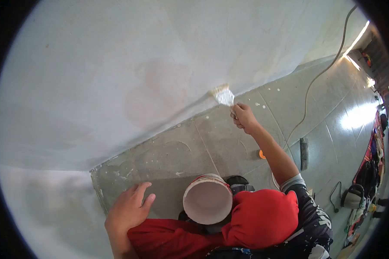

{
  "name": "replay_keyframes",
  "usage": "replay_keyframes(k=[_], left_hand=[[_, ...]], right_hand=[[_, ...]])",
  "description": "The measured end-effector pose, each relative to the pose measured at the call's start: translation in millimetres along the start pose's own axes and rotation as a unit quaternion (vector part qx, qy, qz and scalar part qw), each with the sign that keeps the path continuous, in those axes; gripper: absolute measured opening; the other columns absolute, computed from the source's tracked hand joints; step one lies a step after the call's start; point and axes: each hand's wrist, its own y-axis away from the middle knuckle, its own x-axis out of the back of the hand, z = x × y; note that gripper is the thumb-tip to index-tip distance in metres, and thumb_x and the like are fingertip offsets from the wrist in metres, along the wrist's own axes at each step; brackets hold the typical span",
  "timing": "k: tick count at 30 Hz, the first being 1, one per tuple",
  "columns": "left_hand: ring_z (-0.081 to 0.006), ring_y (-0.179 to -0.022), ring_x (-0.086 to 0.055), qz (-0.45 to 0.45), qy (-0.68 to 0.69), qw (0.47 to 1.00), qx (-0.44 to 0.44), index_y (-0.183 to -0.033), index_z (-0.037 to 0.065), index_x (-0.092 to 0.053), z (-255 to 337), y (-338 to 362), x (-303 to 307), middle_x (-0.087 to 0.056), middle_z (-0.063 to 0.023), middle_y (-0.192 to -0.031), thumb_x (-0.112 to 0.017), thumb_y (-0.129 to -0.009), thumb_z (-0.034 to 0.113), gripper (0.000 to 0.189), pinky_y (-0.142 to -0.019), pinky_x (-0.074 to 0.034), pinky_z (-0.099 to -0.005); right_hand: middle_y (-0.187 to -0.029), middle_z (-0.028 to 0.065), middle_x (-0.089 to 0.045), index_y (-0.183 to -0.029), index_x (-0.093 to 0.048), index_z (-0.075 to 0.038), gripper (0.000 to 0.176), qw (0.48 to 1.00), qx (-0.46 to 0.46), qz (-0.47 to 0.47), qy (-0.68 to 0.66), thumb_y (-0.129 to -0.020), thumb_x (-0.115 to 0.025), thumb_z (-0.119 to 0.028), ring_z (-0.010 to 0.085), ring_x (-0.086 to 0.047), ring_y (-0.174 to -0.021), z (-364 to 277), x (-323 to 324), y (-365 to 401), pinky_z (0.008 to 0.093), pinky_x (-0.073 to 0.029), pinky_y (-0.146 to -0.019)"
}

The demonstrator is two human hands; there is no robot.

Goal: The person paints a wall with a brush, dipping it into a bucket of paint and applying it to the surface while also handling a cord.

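My right hand is wrapped round the handle of a wide paintbrush. Its pale bristles meet or nearly meet the lower part of the white wall, just above the floor. My left hand is held over my left knee with fingers apart and nothing in it. Between my red-clad knees stands a white bucket, its inside pale and its rim smeared. A damp-looking darker patch shows on the wall left of the brush.
Grey floor tiles carry white drips. A long cable runs across them on the right. Near my right arm are a dark flat strip and an orange round object. A kettle-like appliance and piled cloths lie far right.
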Motion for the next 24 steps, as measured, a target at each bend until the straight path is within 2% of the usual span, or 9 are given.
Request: replay_keyframes(k=[2,3,9,12,16,20,21,23,24], left_hand=[[-0.0400,-0.118,-0.057,-0.002,-0.001,1.000,-0.001,-0.133,0.005,-0.055,-2.5,2.1,0.3,-0.060,-0.0205,-0.130,-0.053,-0.099,0.034,0.044,-0.100,-0.046,-0.0451],[-0.0400,-0.118,-0.057,-0.001,-0.015,1.000,0.007,-0.133,0.005,-0.055,-4.0,10.1,7.8,-0.060,-0.0205,-0.130,-0.053,-0.099,0.034,0.044,-0.100,-0.046,-0.0451],[-0.0402,-0.119,-0.057,0.002,-0.017,1.000,0.022,-0.133,0.006,-0.054,-2.0,9.3,12.0,-0.060,-0.0200,-0.130,-0.053,-0.099,0.034,0.044,-0.101,-0.046,-0.0454],[-0.0400,-0.119,-0.056,-0.001,-0.020,1.000,0.017,-0.134,0.006,-0.054,-2.4,6.7,11.2,-0.060,-0.0195,-0.131,-0.053,-0.099,0.034,0.045,-0.101,-0.045,-0.0452],[-0.0400,-0.120,-0.056,-0.001,-0.017,1.000,0.019,-0.134,0.006,-0.054,-3.6,3.3,11.3,-0.060,-0.0197,-0.131,-0.053,-0.099,0.034,0.044,-0.102,-0.045,-0.0453],[-0.0377,-0.119,-0.057,0.013,-0.017,1.000,0.016,-0.130,0.009,-0.056,-4.3,5.7,8.9,-0.061,-0.0163,-0.129,-0.054,-0.099,0.032,0.039,-0.099,-0.047,-0.0421],[-0.0377,-0.119,-0.057,0.011,-0.019,1.000,0.016,-0.130,0.009,-0.056,-3.6,5.5,8.7,-0.061,-0.0163,-0.129,-0.054,-0.099,0.032,0.039,-0.099,-0.047,-0.0421],[-0.0381,-0.119,-0.057,0.005,-0.022,0.999,0.024,-0.131,0.008,-0.056,-3.0,7.9,9.4,-0.061,-0.0166,-0.129,-0.055,-0.099,0.032,0.040,-0.098,-0.047,-0.0423],[-0.0381,-0.119,-0.057,0.005,-0.024,0.999,0.025,-0.131,0.008,-0.056,-5.2,8.6,9.3,-0.061,-0.0166,-0.129,-0.055,-0.099,0.032,0.040,-0.098,-0.047,-0.0423]], right_hand=[[-0.071,0.0029,-0.054,-0.099,-0.056,-0.003,0.021,0.992,-0.116,-0.021,0.049,-0.095,-0.057,-0.024,0.0100,-0.045,-0.052,11.9,4.9,-6.1,0.0265,-0.032,-0.041],[-0.071,0.0029,-0.054,-0.099,-0.056,-0.003,0.021,0.992,-0.115,-0.029,0.035,-0.095,-0.057,-0.024,0.0100,-0.045,-0.052,11.5,-7.4,-4.0,0.0265,-0.032,-0.041],[-0.070,0.0000,-0.052,-0.094,-0.058,-0.003,0.021,0.998,0.053,0.000,0.044,-0.100,-0.054,-0.023,0.0043,-0.038,-0.049,-122.7,-29.5,59.5,0.0224,-0.025,-0.038],[-0.066,-0.0002,-0.051,-0.089,-0.056,-0.003,0.026,0.991,0.130,0.003,-0.002,-0.100,-0.056,-0.027,0.0053,-0.043,-0.051,-155.3,-36.0,91.9,0.0237,-0.031,-0.041],[-0.063,-0.0022,-0.048,-0.086,-0.053,-0.005,0.028,0.978,0.203,0.043,-0.028,-0.102,-0.057,-0.028,0.0044,-0.043,-0.050,-94.3,-48.0,59.4,0.0226,-0.033,-0.043],[-0.064,-0.0001,-0.050,-0.086,-0.055,-0.003,0.031,0.995,0.087,0.040,0.033,-0.100,-0.059,-0.030,0.0075,-0.044,-0.049,39.5,-38.5,-18.3,0.0269,-0.034,-0.042],[-0.064,-0.0001,-0.050,-0.086,-0.055,-0.003,0.031,0.995,0.085,0.041,0.032,-0.100,-0.059,-0.030,0.0075,-0.044,-0.049,52.7,-31.5,-22.4,0.0269,-0.034,-0.042],[-0.067,0.0009,-0.052,-0.085,-0.054,-0.007,0.028,0.994,-0.100,0.008,0.035,-0.099,-0.059,-0.031,0.0082,-0.044,-0.048,71.7,-24.3,-22.4,0.0264,-0.031,-0.039],[-0.067,0.0009,-0.052,-0.085,-0.054,-0.007,0.028,0.994,-0.101,0.008,0.034,-0.099,-0.059,-0.031,0.0082,-0.044,-0.048,72.9,-25.2,-22.9,0.0264,-0.031,-0.039]])
